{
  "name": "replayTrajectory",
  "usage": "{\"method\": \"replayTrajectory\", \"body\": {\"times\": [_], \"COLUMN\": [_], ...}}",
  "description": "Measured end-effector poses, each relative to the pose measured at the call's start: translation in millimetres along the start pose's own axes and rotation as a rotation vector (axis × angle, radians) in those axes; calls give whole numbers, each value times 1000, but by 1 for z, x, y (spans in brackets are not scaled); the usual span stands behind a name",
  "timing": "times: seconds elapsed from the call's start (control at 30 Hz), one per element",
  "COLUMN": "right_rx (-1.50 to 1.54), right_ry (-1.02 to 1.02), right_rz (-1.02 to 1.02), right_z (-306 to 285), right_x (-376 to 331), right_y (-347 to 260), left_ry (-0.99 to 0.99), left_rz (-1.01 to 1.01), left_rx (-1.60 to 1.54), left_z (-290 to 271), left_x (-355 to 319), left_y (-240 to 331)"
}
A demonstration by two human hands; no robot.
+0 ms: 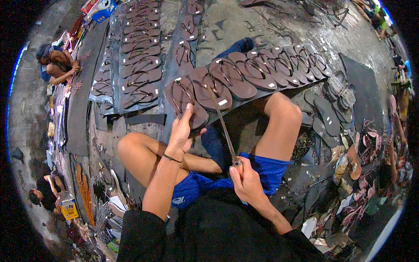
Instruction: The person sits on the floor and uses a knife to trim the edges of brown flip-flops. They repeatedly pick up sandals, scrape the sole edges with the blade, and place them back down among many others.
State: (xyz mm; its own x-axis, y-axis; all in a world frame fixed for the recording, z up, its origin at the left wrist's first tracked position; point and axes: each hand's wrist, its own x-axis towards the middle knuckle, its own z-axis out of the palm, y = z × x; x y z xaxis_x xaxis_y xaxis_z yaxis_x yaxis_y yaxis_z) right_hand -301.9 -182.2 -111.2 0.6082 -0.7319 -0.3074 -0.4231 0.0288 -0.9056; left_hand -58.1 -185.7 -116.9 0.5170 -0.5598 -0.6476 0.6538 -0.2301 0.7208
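My left hand (180, 135) grips the near end of a brown flip-flop (198, 114), thumb on top and the other fingers partly hidden below. This flip-flop lies at the left end of a slanting row of brown flip-flops (240, 89). In my right hand (250, 182), closed round its wooden handle, is a long, thin, tapering metal tool (227, 135), perhaps an awl or narrow knife. It points up and away, and its tip overlaps the second flip-flop (212, 91) in view; I cannot tell whether it touches.
Further columns of flip-flops (142, 61) lie on dark sheets at the far left. Loose dark soles (325, 115) and scraps lie right of my knee. A person (59, 65) crouches at the left, another (48, 190) sits nearer. A yellow-labelled container (68, 208) stands at the lower left.
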Motion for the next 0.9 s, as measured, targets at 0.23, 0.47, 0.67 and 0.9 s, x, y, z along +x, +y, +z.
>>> {"method": "replayTrajectory", "body": {"times": [0.23, 0.47, 0.67, 0.9], "right_rx": [-78, -161, -374, -469], "right_ry": [-151, -311, -127, -35], "right_rz": [6, -31, 29, 35], "right_z": [-4, -5, 27, 48], "right_x": [32, 84, 91, 98], "right_y": [19, 12, 1, 14], "left_ry": [-57, -11, -13, -60], "left_rz": [54, 16, -26, -58], "left_rx": [52, -80, -263, -372], "left_z": [5, 0, 11, 13], "left_x": [-5, -14, -24, -26], "left_y": [-4, -32, -39, -45]}}
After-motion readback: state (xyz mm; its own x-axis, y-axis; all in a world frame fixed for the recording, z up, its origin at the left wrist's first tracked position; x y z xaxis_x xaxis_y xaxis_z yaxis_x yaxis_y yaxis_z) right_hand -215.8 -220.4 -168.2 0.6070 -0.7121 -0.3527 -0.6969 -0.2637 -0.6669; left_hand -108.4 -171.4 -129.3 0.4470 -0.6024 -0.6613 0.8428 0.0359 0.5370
